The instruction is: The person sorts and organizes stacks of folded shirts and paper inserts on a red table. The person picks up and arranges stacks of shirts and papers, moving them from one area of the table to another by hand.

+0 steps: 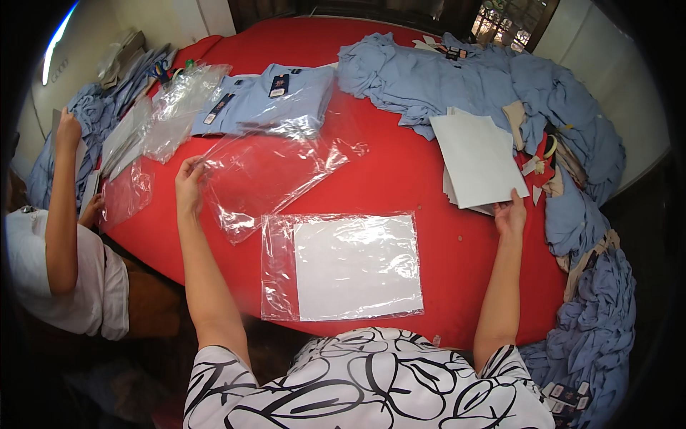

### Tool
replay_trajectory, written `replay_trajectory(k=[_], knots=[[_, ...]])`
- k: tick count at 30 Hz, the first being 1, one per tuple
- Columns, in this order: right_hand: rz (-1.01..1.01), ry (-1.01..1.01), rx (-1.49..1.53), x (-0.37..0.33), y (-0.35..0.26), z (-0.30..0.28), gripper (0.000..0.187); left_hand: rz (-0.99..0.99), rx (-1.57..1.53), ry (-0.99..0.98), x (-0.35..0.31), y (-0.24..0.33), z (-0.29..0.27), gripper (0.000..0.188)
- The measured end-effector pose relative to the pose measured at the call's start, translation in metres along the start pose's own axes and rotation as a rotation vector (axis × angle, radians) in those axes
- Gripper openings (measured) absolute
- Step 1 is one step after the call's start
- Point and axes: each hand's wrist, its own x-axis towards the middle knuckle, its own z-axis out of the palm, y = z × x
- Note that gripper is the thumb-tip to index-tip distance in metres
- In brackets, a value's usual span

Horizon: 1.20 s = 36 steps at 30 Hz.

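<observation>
My left hand [190, 187] pinches the edge of a clear plastic bag [275, 175], which spreads flat and thin across the red cloth. At the right, my right hand [509, 216] grips the near corner of a white sheet [480, 161], thumb on top; it lies over a stack of similar sheets. Between my arms, close to the table's front edge, lies another clear bag [279, 268] with a white sheet [357, 268] inside it. Folded light-blue garments [306, 89] with dark tags rest just beyond the bag in my left hand.
Loose blue garments [429, 79] are heaped at the back right and hang down the right side [600, 314]. A tape roll [550, 146] sits by the sheets. At the left, a co-worker [64, 272] works beside more plastic bags [182, 107]. Red cloth [400, 171] covers the table.
</observation>
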Motion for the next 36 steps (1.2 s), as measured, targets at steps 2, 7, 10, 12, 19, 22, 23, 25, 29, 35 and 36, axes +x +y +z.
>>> replay_trajectory(k=[2,7,10,12,19,22,23,25,29,35,36], knots=[[0.047,-0.010,-0.215,0.002,0.007,0.005,0.032,-0.035,0.073,0.063,0.005,-0.009,-0.037,0.017],[0.138,-0.049,-0.547,0.000,0.006,-0.016,0.022,-0.036,0.418,0.090,0.024,-0.020,-0.106,0.021],[0.117,-0.001,-0.286,-0.007,0.015,-0.021,0.018,0.055,0.661,0.100,0.036,-0.023,-0.122,0.028],[0.108,0.044,-0.181,-0.020,0.022,-0.010,0.018,0.211,0.836,0.174,0.034,-0.024,-0.119,0.033],[0.180,-0.392,-0.927,-0.142,0.025,0.028,0.021,0.048,1.369,-0.020,-0.090,0.022,0.008,0.037],[-0.244,-0.545,-1.356,-0.220,0.076,0.052,0.033,-0.247,1.492,-0.352,-0.167,0.007,0.065,0.051],[-0.416,-0.591,-1.433,-0.241,0.091,0.062,0.035,-0.038,1.402,-0.320,-0.188,-0.009,0.068,0.054],[-0.608,-0.645,-1.502,-0.257,0.106,0.069,0.037,0.135,1.330,-0.228,-0.212,-0.021,0.078,0.039],[-0.633,-0.656,-1.487,-0.242,0.126,0.056,0.035,0.381,1.277,-0.091,-0.226,-0.053,0.062,0.022],[-0.660,-0.461,-1.541,-0.226,0.109,0.043,0.038,0.219,1.134,-0.070,-0.227,-0.049,0.060,0.020],[-0.657,-0.440,-1.541,-0.224,0.106,0.045,0.039,0.103,1.036,-0.099,-0.225,-0.044,0.062,0.019]])
